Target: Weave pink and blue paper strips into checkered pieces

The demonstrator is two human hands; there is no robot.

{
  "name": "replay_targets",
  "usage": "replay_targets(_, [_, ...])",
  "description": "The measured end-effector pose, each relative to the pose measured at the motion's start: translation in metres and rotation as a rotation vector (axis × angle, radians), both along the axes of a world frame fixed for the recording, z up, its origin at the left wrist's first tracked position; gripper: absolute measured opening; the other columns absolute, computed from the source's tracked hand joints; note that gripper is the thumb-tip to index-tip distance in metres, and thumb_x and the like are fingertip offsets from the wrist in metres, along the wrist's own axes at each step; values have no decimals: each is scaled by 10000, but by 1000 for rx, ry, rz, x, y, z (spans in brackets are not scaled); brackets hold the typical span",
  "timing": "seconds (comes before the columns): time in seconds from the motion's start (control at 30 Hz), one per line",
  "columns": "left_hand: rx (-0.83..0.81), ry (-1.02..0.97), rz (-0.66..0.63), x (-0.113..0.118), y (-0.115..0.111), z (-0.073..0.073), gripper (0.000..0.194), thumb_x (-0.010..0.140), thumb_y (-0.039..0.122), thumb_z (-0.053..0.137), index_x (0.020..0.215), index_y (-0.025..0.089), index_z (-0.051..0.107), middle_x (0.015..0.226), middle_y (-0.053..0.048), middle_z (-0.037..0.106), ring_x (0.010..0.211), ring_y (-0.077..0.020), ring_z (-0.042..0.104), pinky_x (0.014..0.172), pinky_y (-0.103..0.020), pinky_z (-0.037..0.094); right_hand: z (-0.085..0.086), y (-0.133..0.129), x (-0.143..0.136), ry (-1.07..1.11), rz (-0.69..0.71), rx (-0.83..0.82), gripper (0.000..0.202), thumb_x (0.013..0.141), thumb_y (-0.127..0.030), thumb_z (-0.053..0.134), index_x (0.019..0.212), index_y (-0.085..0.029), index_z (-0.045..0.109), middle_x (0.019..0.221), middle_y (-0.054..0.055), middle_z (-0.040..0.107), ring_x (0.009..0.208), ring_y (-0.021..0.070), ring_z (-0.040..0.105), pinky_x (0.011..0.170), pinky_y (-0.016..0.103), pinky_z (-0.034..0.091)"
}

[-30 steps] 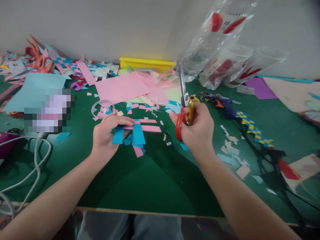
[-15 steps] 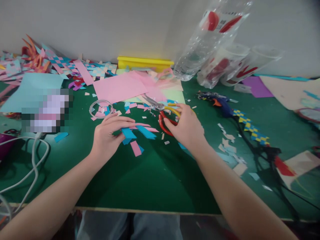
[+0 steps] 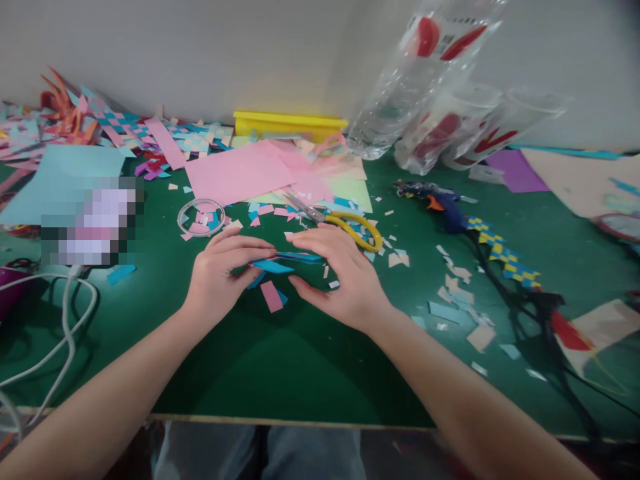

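My left hand (image 3: 223, 270) pinches blue and pink paper strips (image 3: 273, 266) between thumb and fingers, above the green table. My right hand (image 3: 343, 277) is open at the strips' right ends, its thumb apart from its curved fingers. Just beyond it lie scissors (image 3: 367, 238) with a yellow handle loop; the other loop is hidden behind the hand. Below the strips, a short pink paper piece (image 3: 271, 297) overlaps a blue one. A clear tape roll (image 3: 179, 218) rests on paper scraps beyond my left hand.
Pink sheets (image 3: 235, 172) and a yellow tray (image 3: 290, 123) are at the back. A phone (image 3: 103, 223) with a white cable lies left. On the right are a glue gun (image 3: 447, 210), paper scraps (image 3: 483, 337), a plastic bottle (image 3: 400, 93) and plastic cups (image 3: 510, 127).
My right hand has let go of the scissors and moved left and nearer, to the paper strips. The scissors now lie on the table. My left hand still holds the strips.
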State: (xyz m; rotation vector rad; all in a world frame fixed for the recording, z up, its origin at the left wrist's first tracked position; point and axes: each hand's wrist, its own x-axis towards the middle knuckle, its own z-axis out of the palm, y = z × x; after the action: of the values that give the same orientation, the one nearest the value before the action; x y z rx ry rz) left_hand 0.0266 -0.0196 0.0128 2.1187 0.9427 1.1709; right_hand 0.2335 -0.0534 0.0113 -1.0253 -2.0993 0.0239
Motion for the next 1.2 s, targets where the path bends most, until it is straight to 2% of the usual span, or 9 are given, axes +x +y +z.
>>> replay_targets(0.2, [18, 66, -115, 0, -1, 0, 252, 795, 182, 656, 958, 359, 730, 1008, 6, 734, 961, -190, 668, 1078, -393, 330, -13, -2, 6, -59, -46, 84, 211, 880, -195, 486, 969, -324, 627, 1067, -56, 714, 1001, 166, 654, 1006, 469, 447])
replay_targets(0.4, [-152, -66, 121, 4, 1, -2, 479, 719, 135, 702, 1170, 280, 632, 1225, -47, 626, 1175, -219, 538, 1024, -364, 402, 3, -8, 11, -177, -118, 311, 272, 919, -208, 427, 850, -345, 652, 963, -104, 735, 874, 137, 685, 901, 426, 480])
replay_targets(0.5, [-362, -230, 100, 3, 4, -4, 552, 687, 144, 722, 1207, 250, 573, 1209, -65, 604, 1125, -212, 563, 908, -316, 486, 10, -11, 8, -226, -74, 434, 210, 884, -143, 522, 846, -307, 647, 953, -90, 745, 864, 126, 692, 817, 381, 486])
replay_targets(0.63, [-677, -397, 71, 3, 3, -4, 544, 669, 182, 749, 1176, 223, 556, 1094, -51, 625, 908, -163, 636, 685, -229, 535, 11, -14, 3, -253, -56, 493, 127, 812, -95, 646, 797, -221, 648, 915, -39, 758, 778, 124, 692, 714, 340, 460])
replay_targets(0.77, [-1065, -509, -10, 6, 0, 1, 195, 779, 325, 673, 865, 158, 620, 701, 10, 611, 601, -84, 587, 567, -200, 523, 10, -13, 2, -271, -66, 540, 111, 782, -101, 685, 762, -205, 652, 909, -27, 759, 714, 112, 668, 686, 324, 436])
replay_targets(0.83, [-1174, -576, -47, 7, 0, 4, 267, 790, 393, 655, 709, 148, 584, 600, 31, 548, 526, -70, 539, 533, -204, 525, 9, -12, 4, -280, -74, 561, 109, 779, -108, 691, 755, -209, 655, 908, -29, 759, 702, 108, 659, 683, 323, 426])
replay_targets(0.97, [-1219, -586, -129, 8, -2, 7, 386, 787, 505, 630, 672, 139, 596, 561, 26, 540, 492, -77, 538, 519, -220, 535, 11, -11, 5, -321, -72, 579, 117, 799, -111, 671, 746, -214, 654, 895, -35, 759, 693, 101, 646, 670, 320, 403])
replay_targets(1.1, [-1164, -438, -167, 5, -4, 4, 245, 739, 357, 735, 794, 129, 662, 703, -23, 679, 622, -120, 649, 635, -247, 568, 10, -12, 4, -335, -29, 561, 127, 840, -111, 620, 793, -225, 650, 924, -41, 754, 750, 99, 634, 672, 312, 401])
replay_targets(1.2, [-1144, -412, -144, 3, -4, 0, 225, 711, 278, 764, 867, 140, 679, 769, -29, 713, 671, -137, 672, 662, -264, 575, 6, -9, 3, -233, -59, 501, 164, 824, -127, 642, 941, -243, 646, 981, -27, 742, 826, 131, 634, 755, 326, 441])
